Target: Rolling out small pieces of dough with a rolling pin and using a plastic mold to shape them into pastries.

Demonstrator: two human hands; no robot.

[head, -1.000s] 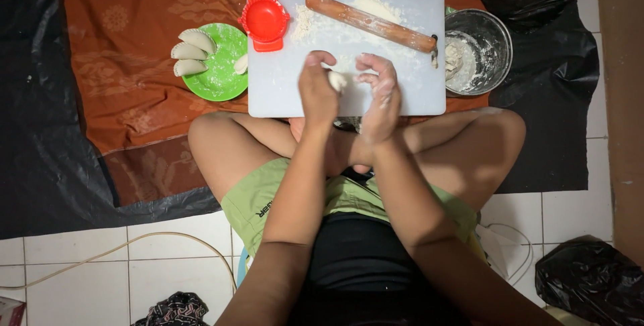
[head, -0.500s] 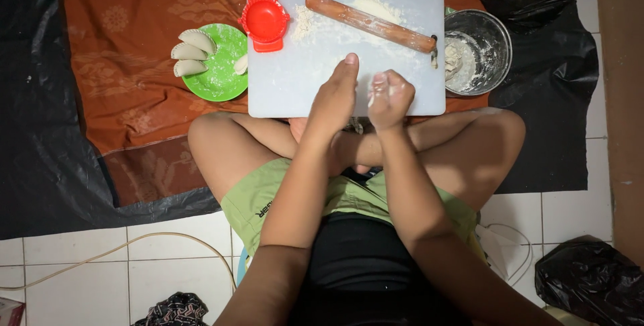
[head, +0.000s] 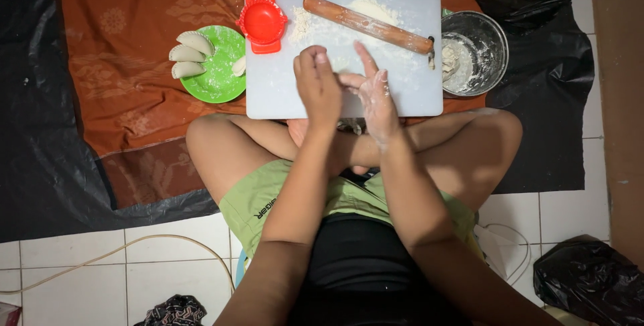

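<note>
The person sits cross-legged on the floor with a white cutting board [head: 282,91] laid across the front of the knees, which puts the work surface directly under both hands.

Left hand [head: 320,88]: palm down, fingers curled loosely together, positioned over the board's lower centre. It overlaps the fingers of the other hand. Whether a piece of dough is pressed between the two hands cannot be told; none shows.

Right hand [head: 373,94]: floured, fingers spread apart, index finger extended toward 12 o'clock. The hand is not clamped on any visible object; its fingertips lie against or just above the board.

Surrounding items, read from the hands:
- Wooden rolling pin [head: 367,24], at 1 o'clock, lying diagonally on the board across a patch of loose flour [head: 373,9], within easy reach but untouched.
- Red dumpling press [head: 262,23], at 11 o'clock, resting on the board's upper-left corner.
- Green plate [head: 221,81], at 9 o'clock, off the board on the orange cloth [head: 134,44]. It carries folded crescent dumplings [head: 188,53], kept clear of the flour.
- Metal bowl [head: 483,51], at 2 o'clock, just beside the board's right edge, holding a lump of dough [head: 448,61].
</note>
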